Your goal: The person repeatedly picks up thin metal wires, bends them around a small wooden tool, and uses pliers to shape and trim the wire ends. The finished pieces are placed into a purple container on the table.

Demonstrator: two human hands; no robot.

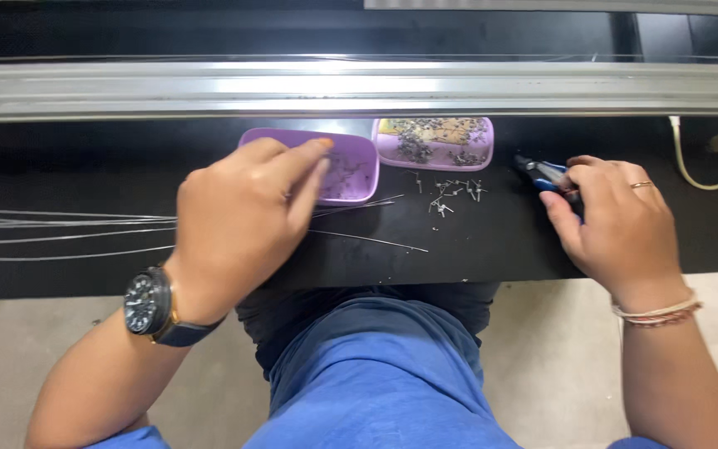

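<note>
The person sits close against a long black surface point(492, 241), knees in blue cloth tucked under its near edge, so everything lies within a short reach. The left hand point(238, 229), with a dark round wristwatch point(148, 301) on the wrist, sits left of centre, its grip loosely spread and closed on nothing that I can see, fingertips point(316, 154) over the rim of a shallow lilac plastic tray point(351, 170). It hides much of that tray, so what lies under the palm cannot be told.

The right hand point(621, 224), right of centre, wears a ring and thin wrist bands; its grip is wrapped around small blue-handled pliers point(546, 173), whose dark nose points left toward the trays, ready to hand for the fine parts there.

A second lilac tray point(434, 143), at upper centre, holds a heap of small grey metal bits. More such metal bits point(450, 193) lie scattered on the surface just below it, between the two hands. Long thin silver wires point(60, 233) run in from the left edge, passing under the left hand, their ends near the centre. A pale metal rail point(359, 87) crosses the whole upper frame behind the trays, and a cream cable point(700, 176) loops at upper right.
</note>
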